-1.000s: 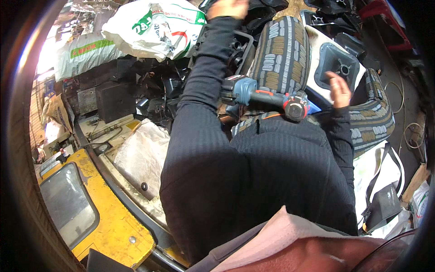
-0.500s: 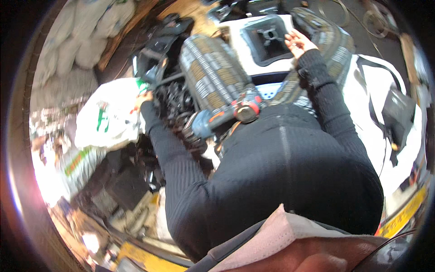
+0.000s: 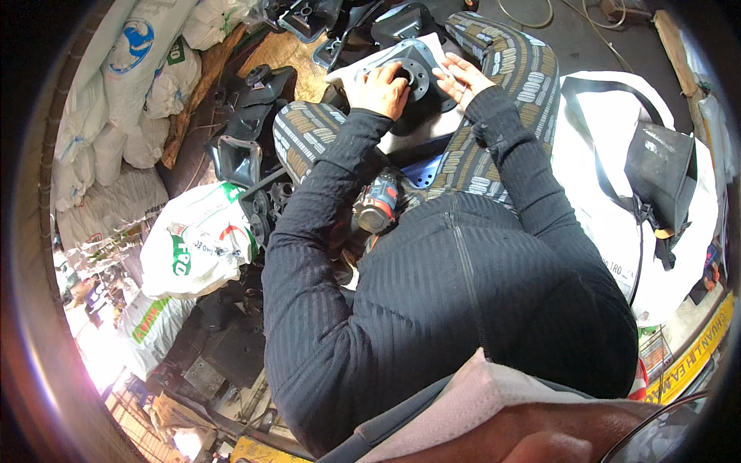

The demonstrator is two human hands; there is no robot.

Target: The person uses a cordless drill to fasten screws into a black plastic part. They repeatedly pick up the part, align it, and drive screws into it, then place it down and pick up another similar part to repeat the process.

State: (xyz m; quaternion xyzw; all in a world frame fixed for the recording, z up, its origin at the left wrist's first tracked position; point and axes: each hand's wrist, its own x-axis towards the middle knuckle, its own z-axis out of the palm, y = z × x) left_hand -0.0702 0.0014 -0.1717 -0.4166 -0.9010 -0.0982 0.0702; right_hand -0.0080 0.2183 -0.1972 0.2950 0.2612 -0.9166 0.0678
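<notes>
The left hand [image 3: 378, 91] has come away from the white bag with green print [image 3: 197, 243] and the loose black parts beside it, and is now up at the black square-flanged housing [image 3: 418, 51]. Its fingers are curled over a black round flange [image 3: 419, 82], which shows at the housing's middle where only the ringed centre showed before; whether the flange is seated or just held there cannot be told. The right hand [image 3: 465, 79] stays at the housing's right edge, fingers partly extended and loosely bent; whether it pinches something small is unclear. The housing rests on a white pad [image 3: 432, 123] between the person's patterned trouser legs [image 3: 529, 73]. With both hands together, the work appears to be at fitting or aligning. The cordless drill [image 3: 377, 207] lies unheld near the lap, partly behind the left forearm.
</notes>
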